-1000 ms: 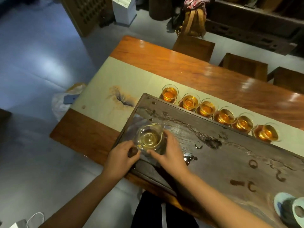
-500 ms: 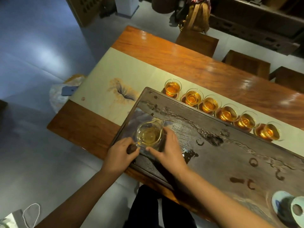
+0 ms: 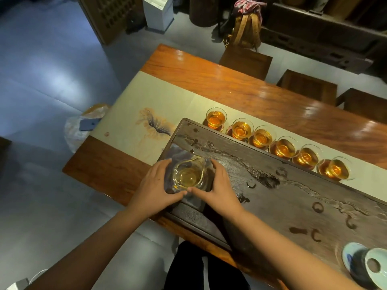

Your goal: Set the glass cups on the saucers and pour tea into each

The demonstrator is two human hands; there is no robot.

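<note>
A glass pitcher (image 3: 188, 176) with a little pale tea stands on the left end of the dark wooden tea tray (image 3: 293, 206). My left hand (image 3: 155, 189) cups its left side and my right hand (image 3: 219, 191) cups its right side. The thumbs nearly meet at the near rim. Beyond the tray's far edge, several glass cups of amber tea stand in a row, from the leftmost cup (image 3: 216, 118) to the rightmost cup (image 3: 337, 169). Each sits on a dark red saucer (image 3: 230, 130).
A blue-and-white lidded bowl with its lid (image 3: 364, 264) sits at the tray's near right corner. A cream runner (image 3: 146, 97) lies on the wooden table (image 3: 230, 86). Wooden stools (image 3: 245, 59) line the far side. The tray surface shows wet rings.
My left hand has left the pitcher's dark handle knob and now wraps the pitcher's left side. The right hand stays against it. The pitcher has not moved on the tray.
</note>
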